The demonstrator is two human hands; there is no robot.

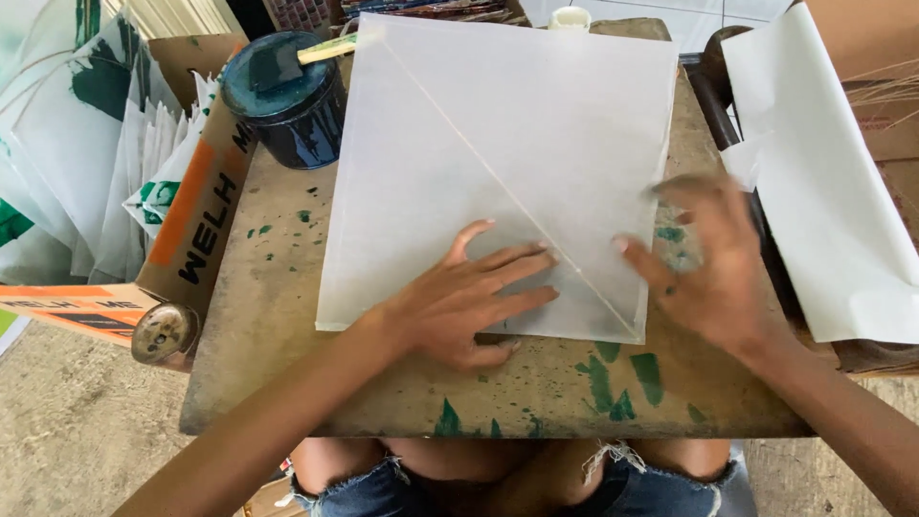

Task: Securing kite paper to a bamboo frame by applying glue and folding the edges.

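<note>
My left hand [469, 302] lies flat, fingers spread and holding nothing, pressing the near edge of a square sheet of thin white paper [498, 163] in the middle of the frame. My right hand [704, 263], blurred, is open too, its fingertips on the sheet's lower right corner beside a thin stick [507, 187] running diagonally across the paper. The sheet rests on my worn wooden desk [287, 325], smeared with green paint. At upper left stands a dark paint tin [287, 101]; more white paper [823, 191] hangs at the right edge
</note>
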